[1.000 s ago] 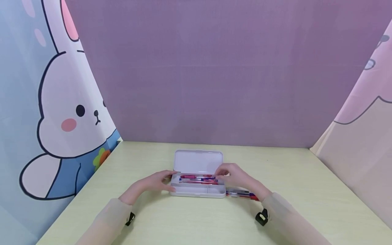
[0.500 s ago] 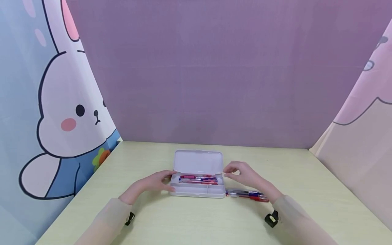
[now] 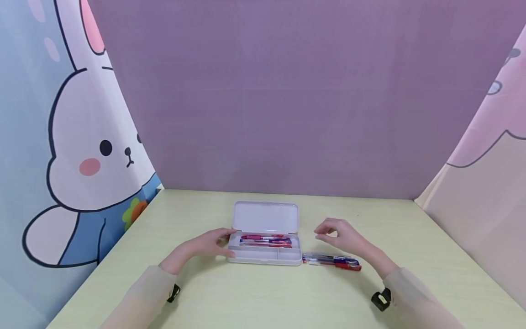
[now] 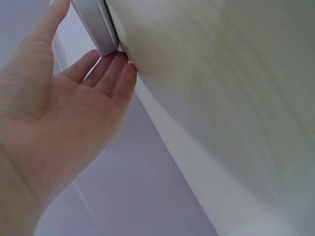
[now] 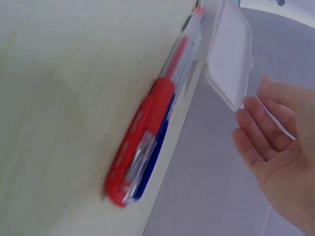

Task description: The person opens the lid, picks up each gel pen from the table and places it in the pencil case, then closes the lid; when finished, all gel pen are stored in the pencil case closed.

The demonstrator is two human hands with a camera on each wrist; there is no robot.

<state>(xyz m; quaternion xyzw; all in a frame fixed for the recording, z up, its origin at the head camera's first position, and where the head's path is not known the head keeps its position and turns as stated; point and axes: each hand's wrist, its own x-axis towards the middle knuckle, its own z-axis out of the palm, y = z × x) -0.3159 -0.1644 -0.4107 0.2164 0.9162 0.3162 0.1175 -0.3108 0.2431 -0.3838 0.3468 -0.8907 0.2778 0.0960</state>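
An opened white pencil case [image 3: 266, 216] lies in the head view, lid tipped back. Several red and blue pens [image 3: 266, 245] rest in its rear compartment. My left hand [image 3: 207, 244] holds the case's left end, thumb at the front corner and fingertips at the back. In the left wrist view those fingertips touch the edge of the case [image 4: 93, 24]. To the right of the case, my right hand [image 3: 343, 236] hovers with fingers loosely curled and nothing between them. Below it lies a group of pens, a red-capped pen [image 5: 147, 132] in front of blue ones.
The pens stand on a pale wood-grain table [image 3: 263, 297], their tips at the case's right front corner. A purple panel [image 3: 279, 100] rises behind the table. Printed curtains hang at both sides, a rabbit [image 3: 94, 128] on the left one.
My right hand has let go over the rear compartment and drawn away to the right, uncovering the pens beside the case. The left hand has stayed on the case.
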